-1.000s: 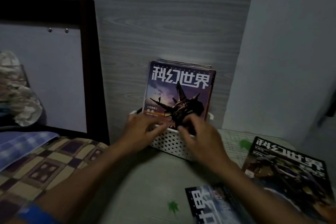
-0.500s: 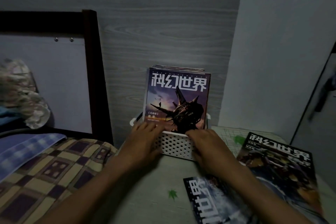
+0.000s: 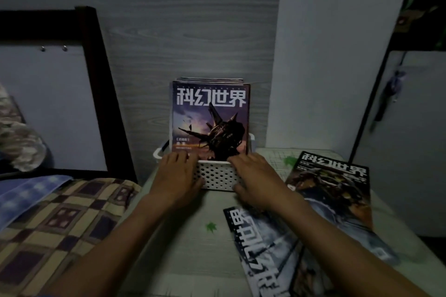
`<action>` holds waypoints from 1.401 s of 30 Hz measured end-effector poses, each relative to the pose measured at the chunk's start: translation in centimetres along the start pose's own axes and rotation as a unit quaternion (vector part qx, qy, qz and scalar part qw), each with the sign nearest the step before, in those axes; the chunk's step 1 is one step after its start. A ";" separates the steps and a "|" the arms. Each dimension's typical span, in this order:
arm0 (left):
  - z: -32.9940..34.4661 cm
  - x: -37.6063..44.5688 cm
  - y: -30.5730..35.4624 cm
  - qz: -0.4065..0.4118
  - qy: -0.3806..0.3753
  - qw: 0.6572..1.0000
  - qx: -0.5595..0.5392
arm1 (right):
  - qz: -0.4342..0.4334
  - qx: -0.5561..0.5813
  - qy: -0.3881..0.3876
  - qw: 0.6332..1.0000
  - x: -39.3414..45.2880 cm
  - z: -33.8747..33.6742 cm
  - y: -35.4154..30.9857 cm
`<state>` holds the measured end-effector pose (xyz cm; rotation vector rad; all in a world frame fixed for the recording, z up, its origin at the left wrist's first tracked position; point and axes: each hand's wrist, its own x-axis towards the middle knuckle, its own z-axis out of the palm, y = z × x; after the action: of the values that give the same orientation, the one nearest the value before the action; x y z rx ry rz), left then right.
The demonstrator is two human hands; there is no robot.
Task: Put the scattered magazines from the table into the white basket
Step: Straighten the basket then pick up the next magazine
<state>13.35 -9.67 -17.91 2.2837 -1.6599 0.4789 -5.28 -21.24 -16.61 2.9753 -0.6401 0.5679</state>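
A white perforated basket point(image 3: 217, 176) stands at the back of the table against the wall. Several magazines stand upright in it; the front one point(image 3: 210, 118) has a purple cover with a dark spaceship. My left hand point(image 3: 178, 173) and my right hand point(image 3: 255, 178) both clasp the basket's front wall, fingers over the rim and thumbs on the outside. Two more magazines lie flat on the table: one point(image 3: 333, 183) to the right of the basket, and one point(image 3: 265, 243) nearer me, partly under my right forearm.
The pale table point(image 3: 183, 236) has a green leaf sticker point(image 3: 210, 226). A bed with a checked quilt point(image 3: 60, 224) and a dark frame post point(image 3: 103, 79) borders it on the left. A white cabinet point(image 3: 410, 152) stands on the right.
Both hands slid down from the front magazine's lower edge to the basket's front wall. The magazines now stand straighter in the basket.
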 end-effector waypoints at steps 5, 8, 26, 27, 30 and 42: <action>-0.5 -4.5 4.3 0.013 0.104 0.990 -0.092 | 0.025 0.108 0.022 0.994 -5.3 -1.5 -0.5; 0.5 -6.9 8.0 0.067 0.058 0.989 -0.116 | 0.094 0.071 0.036 0.992 -11.1 -1.5 1.2; -7.8 -6.7 12.3 0.084 -0.130 0.922 -0.355 | 0.032 0.067 -0.043 0.996 -13.4 -8.6 3.2; -8.7 -6.6 11.5 0.103 -0.118 0.922 -0.355 | 0.026 0.041 -0.021 0.999 -12.5 -9.5 2.9; -10.7 -6.4 7.9 0.039 -0.054 0.879 -0.472 | 0.033 -0.036 0.042 0.998 -10.4 -11.1 1.6; -8.1 -8.1 3.6 -0.073 0.042 0.787 -0.611 | 0.266 0.581 0.227 0.735 -3.6 -10.2 -3.2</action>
<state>6.82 -0.49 -13.85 1.3103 -1.1230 -0.4531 -10.59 -15.72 -8.29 3.1812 -1.5123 2.4480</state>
